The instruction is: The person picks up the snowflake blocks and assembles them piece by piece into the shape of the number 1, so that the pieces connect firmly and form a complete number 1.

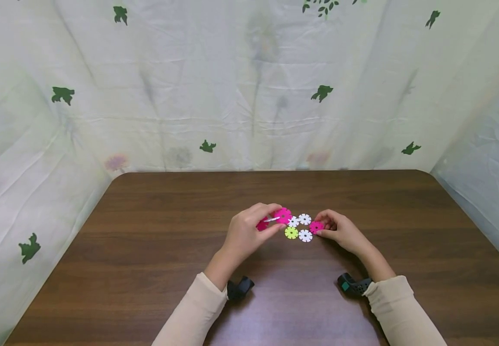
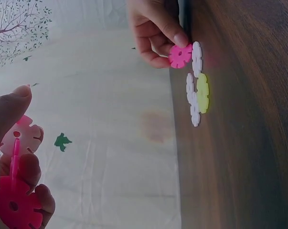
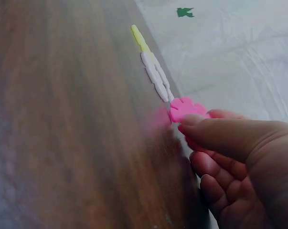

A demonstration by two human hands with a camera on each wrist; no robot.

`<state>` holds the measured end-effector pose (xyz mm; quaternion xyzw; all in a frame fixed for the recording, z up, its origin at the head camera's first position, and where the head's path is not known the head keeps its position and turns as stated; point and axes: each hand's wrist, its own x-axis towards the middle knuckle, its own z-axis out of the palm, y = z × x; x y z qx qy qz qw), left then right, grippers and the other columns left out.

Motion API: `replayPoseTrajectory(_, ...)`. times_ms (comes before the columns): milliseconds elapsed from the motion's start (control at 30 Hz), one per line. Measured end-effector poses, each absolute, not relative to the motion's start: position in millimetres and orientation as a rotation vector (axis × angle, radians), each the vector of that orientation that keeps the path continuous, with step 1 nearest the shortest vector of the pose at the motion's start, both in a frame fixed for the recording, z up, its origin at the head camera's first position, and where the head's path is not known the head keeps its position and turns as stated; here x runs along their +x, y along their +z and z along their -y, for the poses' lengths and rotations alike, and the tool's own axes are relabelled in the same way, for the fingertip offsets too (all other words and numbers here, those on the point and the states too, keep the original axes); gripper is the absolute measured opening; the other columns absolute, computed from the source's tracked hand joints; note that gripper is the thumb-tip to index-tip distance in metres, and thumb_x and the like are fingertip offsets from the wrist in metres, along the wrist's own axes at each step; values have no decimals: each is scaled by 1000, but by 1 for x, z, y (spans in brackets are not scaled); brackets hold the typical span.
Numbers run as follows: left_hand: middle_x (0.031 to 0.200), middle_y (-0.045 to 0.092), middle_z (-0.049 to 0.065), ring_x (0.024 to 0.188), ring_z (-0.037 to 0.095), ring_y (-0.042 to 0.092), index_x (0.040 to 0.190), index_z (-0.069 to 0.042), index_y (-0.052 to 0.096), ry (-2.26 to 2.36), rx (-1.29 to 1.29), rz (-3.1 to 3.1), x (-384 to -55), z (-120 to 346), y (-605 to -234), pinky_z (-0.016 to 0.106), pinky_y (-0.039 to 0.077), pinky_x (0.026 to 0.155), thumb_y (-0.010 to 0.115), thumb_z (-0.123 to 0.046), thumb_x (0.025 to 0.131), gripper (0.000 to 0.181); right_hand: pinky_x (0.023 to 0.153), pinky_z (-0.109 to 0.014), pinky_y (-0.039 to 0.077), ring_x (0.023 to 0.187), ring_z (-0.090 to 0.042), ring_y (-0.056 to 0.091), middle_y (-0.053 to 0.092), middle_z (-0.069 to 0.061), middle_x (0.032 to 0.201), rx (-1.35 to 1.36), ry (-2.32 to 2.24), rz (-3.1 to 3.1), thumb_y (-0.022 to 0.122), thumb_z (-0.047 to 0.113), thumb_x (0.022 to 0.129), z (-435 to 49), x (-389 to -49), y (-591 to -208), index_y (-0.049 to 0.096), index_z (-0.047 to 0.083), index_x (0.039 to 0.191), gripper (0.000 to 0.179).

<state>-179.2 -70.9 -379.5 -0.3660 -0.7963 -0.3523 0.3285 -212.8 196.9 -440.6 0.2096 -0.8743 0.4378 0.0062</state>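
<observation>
Taking the yellow-green disc [image 1: 291, 232] as landmark, a pale cloth [image 1: 253, 96] with dark-green shapes hangs behind it, and the brown counter [image 1: 167, 216] spreads out on every side of it. Leftmost of the person, a beige sleeve [image 1: 190, 312] comes in from the near left of that disc, with a black wrist device [image 1: 239, 288] beyond its cuff. The left hand [image 1: 246, 230] is left of the disc, its grip pinching a small cluster between thumb and fingers: one pink flower-shaped disc [image 1: 262, 224], a second one [image 1: 284, 215] farther right, and a thin edge-on piece [image 1: 272, 219] between them, pale in the head view but pink in the left wrist view. That view shows a gap between the cluster and the landmark's group.

Directly beyond the landmark is a white disc [image 1: 293, 221]; beyond and to its right is another white one [image 1: 304, 219]; just beside it on the right is a third [image 1: 305, 235]. Whether this group rests on the counter or is raised slightly, I cannot tell. Farther right of the landmark, next to the whites, is a magenta disc [image 1: 316, 227], pinched by the grip of the right hand [image 1: 340, 232]. Near right of the landmark are a dark wristband [image 1: 355, 285] and another sleeve [image 1: 405, 307].
</observation>
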Motion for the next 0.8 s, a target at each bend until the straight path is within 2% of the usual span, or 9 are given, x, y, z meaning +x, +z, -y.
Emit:
replayPoseTrajectory(233, 86, 65, -2, 71, 5, 56, 99, -10, 66, -922, -956, 2086, -180, 72, -379, 14, 43, 59, 79, -20, 68, 35, 62, -26, 44, 71, -24, 53, 59, -15, 84, 656, 1546, 2651, 60, -7, 81, -188, -199, -413, 59, -6, 98, 17)
replayPoseTrajectory(500, 85, 64, -2, 68, 4, 54, 99, -10, 66, -916, -959, 2089, -180, 72, -378, 13, 41, 58, 78, -22, 70, 33, 59, -26, 46, 70, -23, 54, 58, -14, 84, 546, 1688, 2591, 64, 5, 82, -193, -207, -412, 56, -4, 97, 19)
replayPoseTrajectory(633, 85, 64, -2, 69, 5, 55, 99, -9, 66, -918, -963, 2091, -180, 71, -379, 13, 42, 58, 79, -19, 68, 34, 62, -29, 49, 71, -28, 57, 58, -16, 86, 588, 1720, 2516, 65, 7, 82, -191, -203, -402, 56, -4, 97, 20)
replayPoseTrajectory(800, 86, 64, -1, 69, 6, 56, 99, -9, 66, -923, -973, 2107, -179, 71, -378, 15, 44, 58, 78, -19, 70, 33, 65, -34, 51, 71, -20, 59, 59, -14, 85, 645, 1744, 2473, 65, 6, 81, -184, -196, -387, 55, -2, 94, 18)
